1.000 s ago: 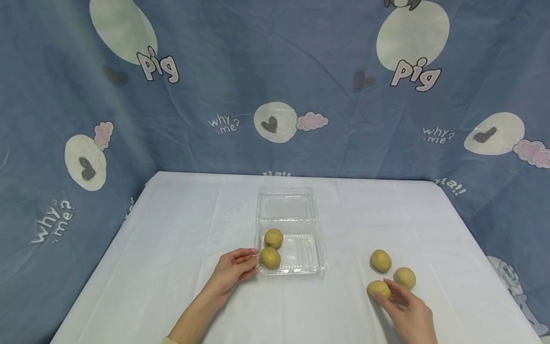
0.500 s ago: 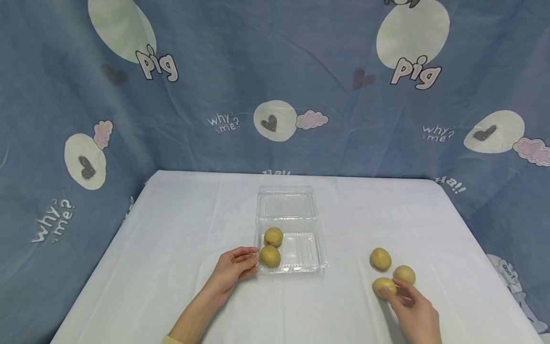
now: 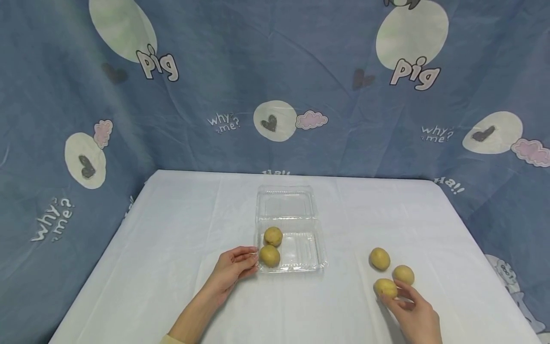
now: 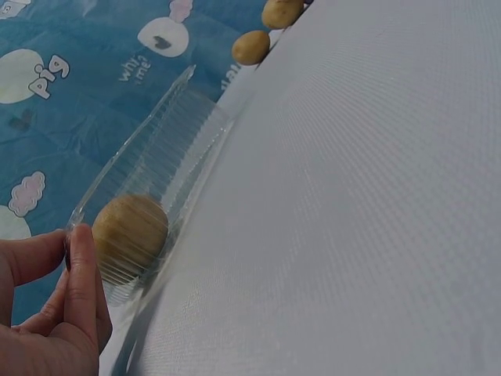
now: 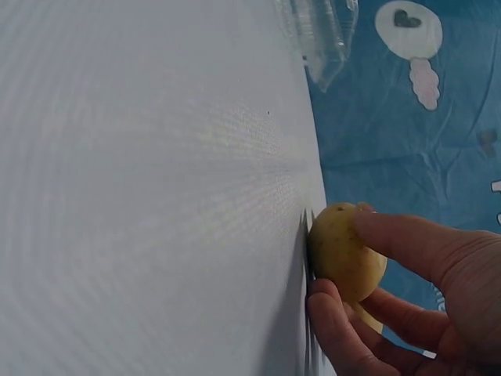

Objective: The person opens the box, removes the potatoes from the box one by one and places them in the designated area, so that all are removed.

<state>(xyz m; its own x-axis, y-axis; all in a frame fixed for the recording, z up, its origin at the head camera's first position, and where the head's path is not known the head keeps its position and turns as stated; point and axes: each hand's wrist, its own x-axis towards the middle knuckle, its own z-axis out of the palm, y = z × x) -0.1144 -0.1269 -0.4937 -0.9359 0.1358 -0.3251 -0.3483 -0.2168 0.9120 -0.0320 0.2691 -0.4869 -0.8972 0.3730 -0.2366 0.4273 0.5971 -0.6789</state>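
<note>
A clear plastic clamshell box (image 3: 301,248) lies with its lid (image 3: 287,203) folded back. Two potatoes sit along its left side: one farther back (image 3: 272,236) and one nearer (image 3: 269,256). My left hand (image 3: 232,273) pinches the box's left rim between thumb and fingers, as the left wrist view shows up close on the box wall (image 4: 176,141). To the right, my right hand (image 3: 414,313) holds a potato (image 3: 386,288) between thumb and fingers, low over the cloth. In the right wrist view that potato (image 5: 344,251) shows clearly; whether it touches the cloth I cannot tell.
Just beyond the right hand lie two more potatoes, one to the left (image 3: 380,259) and one to the right (image 3: 403,274). A white cloth (image 3: 180,224) covers the table. A blue patterned curtain (image 3: 206,148) hangs behind and at both sides.
My right hand has shifted slightly to the right with its potato, closer to the two loose ones. The left hand and the box have stayed in place.
</note>
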